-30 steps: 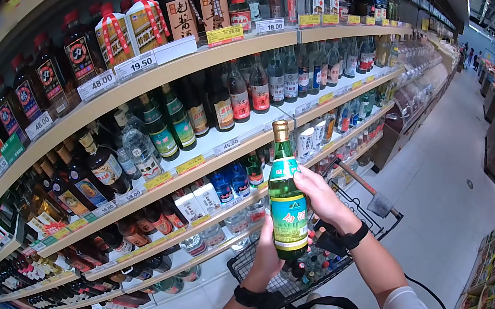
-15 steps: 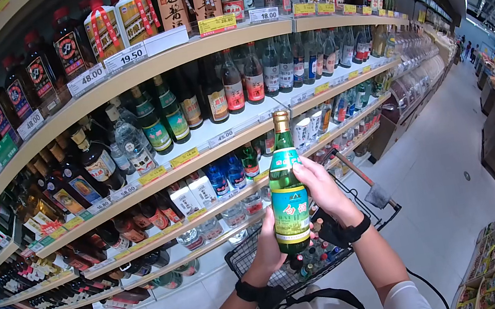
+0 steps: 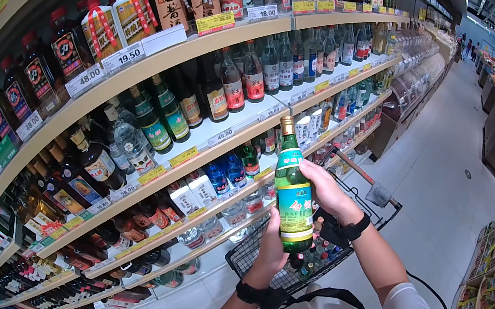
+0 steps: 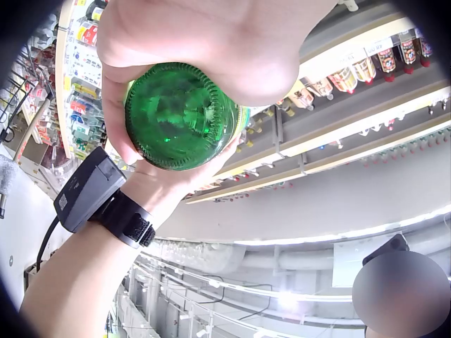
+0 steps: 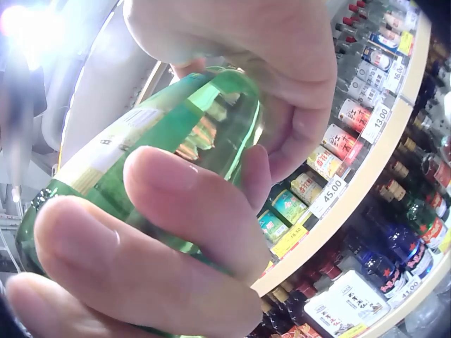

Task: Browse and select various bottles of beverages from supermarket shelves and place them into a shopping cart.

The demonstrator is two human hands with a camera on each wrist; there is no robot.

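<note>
Open floor (image 3: 433, 214) right of wire cart (image 3: 238, 267), cart under bottle (image 3: 296, 205), shelves (image 3: 177, 54) blocking ahead

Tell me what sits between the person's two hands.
In the head view, a green bottle fills the stretch between the left hand and the right hand; both hands hold it, gold cap up.

Remotely, I'm looking into a shop: long shelves (image 3: 252, 30) of bottles (image 3: 253, 79), price tags (image 3: 263, 13) along their edges, a shopping cart (image 3: 242, 273).
</note>
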